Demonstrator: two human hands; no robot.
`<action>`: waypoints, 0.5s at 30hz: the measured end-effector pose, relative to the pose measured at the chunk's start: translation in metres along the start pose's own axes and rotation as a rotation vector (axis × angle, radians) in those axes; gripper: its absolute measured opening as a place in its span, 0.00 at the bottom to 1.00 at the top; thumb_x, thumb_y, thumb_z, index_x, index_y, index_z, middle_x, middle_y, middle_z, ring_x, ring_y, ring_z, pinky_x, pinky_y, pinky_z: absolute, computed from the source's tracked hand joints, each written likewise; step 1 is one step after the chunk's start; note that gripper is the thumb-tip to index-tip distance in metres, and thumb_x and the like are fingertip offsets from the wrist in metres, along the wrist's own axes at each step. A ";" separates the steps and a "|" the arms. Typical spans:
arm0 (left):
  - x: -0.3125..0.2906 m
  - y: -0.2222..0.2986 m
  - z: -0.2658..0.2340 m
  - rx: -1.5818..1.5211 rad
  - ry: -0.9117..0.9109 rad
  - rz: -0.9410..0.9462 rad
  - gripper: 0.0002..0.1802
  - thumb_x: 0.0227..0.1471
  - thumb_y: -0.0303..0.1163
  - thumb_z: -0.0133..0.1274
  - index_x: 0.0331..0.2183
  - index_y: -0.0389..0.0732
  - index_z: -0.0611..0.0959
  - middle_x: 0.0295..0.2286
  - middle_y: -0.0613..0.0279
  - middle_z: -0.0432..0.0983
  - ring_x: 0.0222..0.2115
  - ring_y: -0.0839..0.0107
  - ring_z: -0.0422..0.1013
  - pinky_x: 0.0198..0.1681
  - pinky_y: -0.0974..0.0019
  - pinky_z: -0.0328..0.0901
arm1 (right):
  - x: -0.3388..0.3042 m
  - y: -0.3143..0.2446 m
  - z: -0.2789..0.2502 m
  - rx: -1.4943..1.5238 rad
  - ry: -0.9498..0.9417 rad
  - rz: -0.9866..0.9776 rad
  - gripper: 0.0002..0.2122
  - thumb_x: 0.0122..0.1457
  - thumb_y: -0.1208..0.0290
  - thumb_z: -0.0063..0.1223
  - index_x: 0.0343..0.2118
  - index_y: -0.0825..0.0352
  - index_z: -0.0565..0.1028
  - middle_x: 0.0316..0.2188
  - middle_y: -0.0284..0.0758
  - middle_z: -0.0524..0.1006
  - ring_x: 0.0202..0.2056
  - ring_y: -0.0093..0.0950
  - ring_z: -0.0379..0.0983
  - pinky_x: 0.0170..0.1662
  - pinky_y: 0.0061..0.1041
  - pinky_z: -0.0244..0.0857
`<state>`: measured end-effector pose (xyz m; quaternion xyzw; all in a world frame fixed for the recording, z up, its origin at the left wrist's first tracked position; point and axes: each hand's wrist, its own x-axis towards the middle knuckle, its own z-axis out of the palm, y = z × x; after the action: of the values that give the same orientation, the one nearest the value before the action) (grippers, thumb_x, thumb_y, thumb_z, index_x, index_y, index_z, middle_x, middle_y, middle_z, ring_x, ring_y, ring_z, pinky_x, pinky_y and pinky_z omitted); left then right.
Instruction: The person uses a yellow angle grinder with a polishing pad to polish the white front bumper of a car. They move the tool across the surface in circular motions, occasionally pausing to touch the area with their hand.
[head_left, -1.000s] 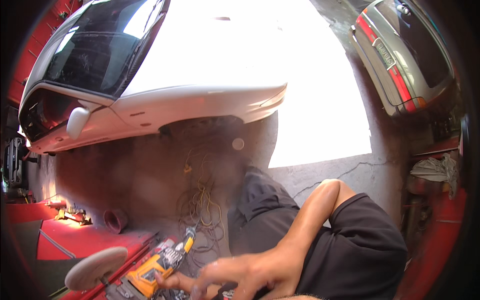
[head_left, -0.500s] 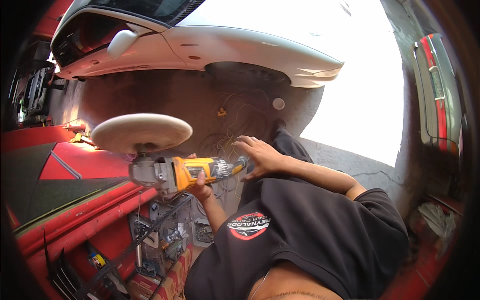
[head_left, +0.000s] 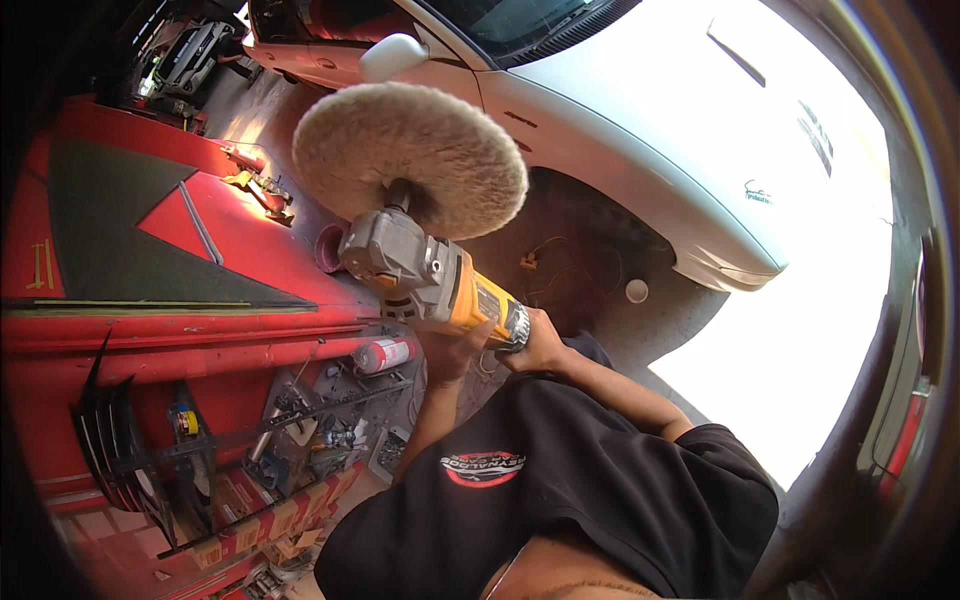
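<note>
Yellow-and-grey polisher (head_left: pixel 480 300) held up in front of the person's chest, tilted, head end to the upper left. Round fleecy pad (head_left: pixel 410 150) on a short spindle (head_left: pixel 398 194) beyond the grey head; from this view it overlaps the side of the white car (head_left: pixel 640 140), just below the mirror (head_left: pixel 394 57).

Left hand (head_left: pixel 458 352): grip closed around the yellow middle of the body. Right hand (head_left: pixel 540 343): grip clamped on the rear end, close beside the left — far-side fingers are hidden, so their exact wrap is hard to judge. Black shirt (head_left: pixel 600 480) directly behind both forearms.

Surroundings: red panel (head_left: pixel 270 240) at left, with a dark green-black area (head_left: pixel 110 210). Below it, a black rack (head_left: pixel 300 432) holding assorted parts; red-and-white can (head_left: pixel 385 354) lying at its upper end, near the left hand. On the floor, under the white car's front end — white cup (head_left: pixel 636 291), and a yellow plug (head_left: pixel 528 262) among thin cords.
</note>
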<state>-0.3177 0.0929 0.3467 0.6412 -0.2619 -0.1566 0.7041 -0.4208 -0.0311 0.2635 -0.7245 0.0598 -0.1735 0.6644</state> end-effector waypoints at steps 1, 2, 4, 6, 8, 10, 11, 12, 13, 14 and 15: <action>0.006 0.002 0.000 0.023 0.068 0.040 0.47 0.41 0.31 0.73 0.59 0.33 0.67 0.54 0.51 0.70 0.53 0.61 0.70 0.59 0.57 0.66 | 0.008 0.000 -0.003 0.008 -0.061 -0.004 0.25 0.39 0.70 0.65 0.45 0.68 0.77 0.36 0.45 0.81 0.40 0.46 0.80 0.44 0.37 0.74; 0.013 0.007 -0.007 0.016 0.030 -0.042 0.46 0.41 0.31 0.74 0.59 0.34 0.68 0.53 0.53 0.71 0.51 0.64 0.71 0.57 0.59 0.68 | 0.015 -0.001 -0.003 0.053 -0.073 0.006 0.23 0.39 0.70 0.63 0.43 0.69 0.77 0.34 0.47 0.80 0.38 0.47 0.80 0.43 0.37 0.74; 0.027 0.010 -0.006 -0.030 0.092 -0.021 0.38 0.40 0.28 0.76 0.52 0.32 0.75 0.45 0.59 0.76 0.44 0.69 0.74 0.52 0.63 0.70 | 0.029 -0.003 -0.005 0.045 -0.088 -0.022 0.21 0.39 0.71 0.62 0.40 0.70 0.77 0.33 0.47 0.80 0.36 0.47 0.80 0.42 0.37 0.74; 0.039 0.013 -0.005 -0.022 0.123 -0.030 0.37 0.39 0.29 0.76 0.50 0.32 0.77 0.45 0.59 0.77 0.45 0.69 0.75 0.52 0.63 0.70 | 0.042 -0.006 -0.011 0.071 -0.090 -0.066 0.21 0.39 0.71 0.62 0.40 0.70 0.77 0.32 0.48 0.80 0.36 0.47 0.80 0.42 0.37 0.74; 0.049 0.017 -0.004 0.027 0.130 0.056 0.37 0.39 0.30 0.77 0.50 0.32 0.77 0.46 0.58 0.76 0.46 0.68 0.74 0.52 0.63 0.70 | 0.051 -0.010 -0.016 0.037 -0.092 -0.075 0.21 0.39 0.71 0.62 0.40 0.70 0.77 0.32 0.48 0.80 0.36 0.47 0.80 0.42 0.37 0.74; 0.056 0.022 -0.004 0.015 0.110 0.104 0.38 0.40 0.32 0.77 0.51 0.32 0.76 0.46 0.57 0.76 0.46 0.68 0.74 0.52 0.63 0.70 | 0.060 -0.013 -0.017 0.058 -0.128 -0.092 0.21 0.39 0.71 0.62 0.40 0.70 0.77 0.32 0.48 0.80 0.36 0.47 0.79 0.42 0.37 0.74; 0.058 0.024 -0.005 0.017 0.098 0.112 0.39 0.40 0.32 0.77 0.51 0.32 0.76 0.47 0.57 0.75 0.47 0.67 0.74 0.52 0.63 0.70 | 0.063 -0.015 -0.018 0.065 -0.144 -0.089 0.21 0.39 0.71 0.62 0.40 0.70 0.77 0.32 0.47 0.80 0.36 0.47 0.79 0.42 0.37 0.74; 0.063 0.026 -0.009 0.035 0.060 0.093 0.39 0.40 0.33 0.77 0.52 0.32 0.75 0.47 0.57 0.76 0.46 0.67 0.74 0.52 0.63 0.70 | 0.067 -0.015 -0.018 0.062 -0.132 -0.102 0.21 0.39 0.71 0.62 0.40 0.70 0.77 0.32 0.48 0.80 0.36 0.47 0.79 0.42 0.37 0.74; 0.068 0.028 -0.015 0.061 0.018 0.066 0.40 0.41 0.33 0.77 0.52 0.31 0.75 0.46 0.57 0.76 0.46 0.67 0.74 0.52 0.63 0.70 | 0.070 -0.014 -0.017 0.054 -0.125 -0.108 0.21 0.38 0.71 0.62 0.39 0.70 0.77 0.32 0.48 0.80 0.36 0.47 0.79 0.42 0.36 0.74; 0.073 0.028 -0.021 0.082 -0.014 0.037 0.40 0.41 0.33 0.77 0.52 0.31 0.75 0.46 0.57 0.76 0.46 0.67 0.74 0.52 0.62 0.70 | 0.073 -0.013 -0.016 0.043 -0.121 -0.102 0.20 0.38 0.71 0.62 0.39 0.70 0.77 0.32 0.48 0.80 0.36 0.47 0.79 0.41 0.36 0.74; 0.079 0.027 -0.028 0.110 -0.087 0.015 0.41 0.43 0.36 0.76 0.55 0.34 0.73 0.47 0.60 0.76 0.46 0.69 0.74 0.53 0.63 0.69 | 0.075 -0.011 -0.015 0.035 -0.118 -0.098 0.20 0.38 0.71 0.62 0.39 0.70 0.76 0.31 0.48 0.79 0.35 0.47 0.79 0.41 0.36 0.74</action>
<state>-0.2406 0.0752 0.3859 0.6694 -0.3054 -0.1645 0.6570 -0.3570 -0.0677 0.2877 -0.7236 -0.0181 -0.1641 0.6702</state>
